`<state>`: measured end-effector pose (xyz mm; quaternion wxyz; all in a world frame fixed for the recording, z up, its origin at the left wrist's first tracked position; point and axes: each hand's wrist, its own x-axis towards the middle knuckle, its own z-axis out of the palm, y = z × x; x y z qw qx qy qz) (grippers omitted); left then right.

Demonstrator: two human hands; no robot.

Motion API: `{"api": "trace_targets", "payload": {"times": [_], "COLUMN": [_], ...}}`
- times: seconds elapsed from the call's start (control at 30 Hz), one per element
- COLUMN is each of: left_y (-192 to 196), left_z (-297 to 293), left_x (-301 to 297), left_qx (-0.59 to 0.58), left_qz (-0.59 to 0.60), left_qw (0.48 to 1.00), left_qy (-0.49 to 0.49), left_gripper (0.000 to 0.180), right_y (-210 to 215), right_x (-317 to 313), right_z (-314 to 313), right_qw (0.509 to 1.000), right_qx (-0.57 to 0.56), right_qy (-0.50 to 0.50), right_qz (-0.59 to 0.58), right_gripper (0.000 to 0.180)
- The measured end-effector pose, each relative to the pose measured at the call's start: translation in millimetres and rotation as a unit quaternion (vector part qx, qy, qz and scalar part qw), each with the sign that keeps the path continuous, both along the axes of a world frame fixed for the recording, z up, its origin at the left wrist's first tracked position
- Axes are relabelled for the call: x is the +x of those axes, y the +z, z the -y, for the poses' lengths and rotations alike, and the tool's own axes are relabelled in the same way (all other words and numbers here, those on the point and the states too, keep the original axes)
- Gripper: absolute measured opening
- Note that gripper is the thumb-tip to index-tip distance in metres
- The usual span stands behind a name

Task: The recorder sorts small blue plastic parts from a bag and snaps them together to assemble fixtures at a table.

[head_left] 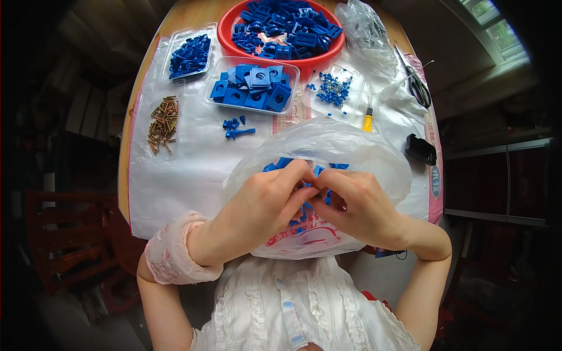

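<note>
My left hand (266, 205) and my right hand (357, 205) meet fingertip to fingertip over a translucent plastic bag (328, 146) that holds several blue plastic parts (284, 164). Both hands pinch a small blue part (316, 175) between their fingertips; most of it is hidden by the fingers. The bag lies at the near edge of the table, against my body.
A red bowl (231, 44) full of blue plates stands at the back. In front of it are clear trays of blue square plates (254, 88), small blue pieces (190, 55) and blue-capped screws (335, 89). Brass screws (164, 123), loose blue pins (235, 127), a yellow-handled tool (367, 120), scissors (418, 86) and a black object (421, 149) lie around.
</note>
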<state>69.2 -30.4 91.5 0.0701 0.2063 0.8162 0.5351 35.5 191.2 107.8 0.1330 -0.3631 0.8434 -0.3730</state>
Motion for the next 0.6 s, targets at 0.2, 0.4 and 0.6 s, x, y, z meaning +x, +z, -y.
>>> {"api": "trace_targets", "payload": {"times": [0.2, 0.4, 0.6], "left_y": [34, 14, -31], "left_z": [33, 179, 203], "left_x": [0, -134, -171], "left_qx": [-0.108, -0.317, -0.348], "left_qz": [-0.153, -0.229, -0.244], "left_qw": [0.98, 0.853, 0.828], "left_qy": [0.066, 0.345, 0.365], "left_gripper": [0.01, 0.015, 0.034], "right_y": [-10, -9, 2], "right_x": [3, -4, -15], "right_z": [0, -7, -17], "right_qw": [0.995, 0.937, 0.932], "right_qx": [0.036, 0.3, 0.33], "right_qy": [0.025, 0.069, 0.077], "right_qz": [-0.085, -0.164, -0.129], "right_gripper": [0.029, 0.037, 0.03]}}
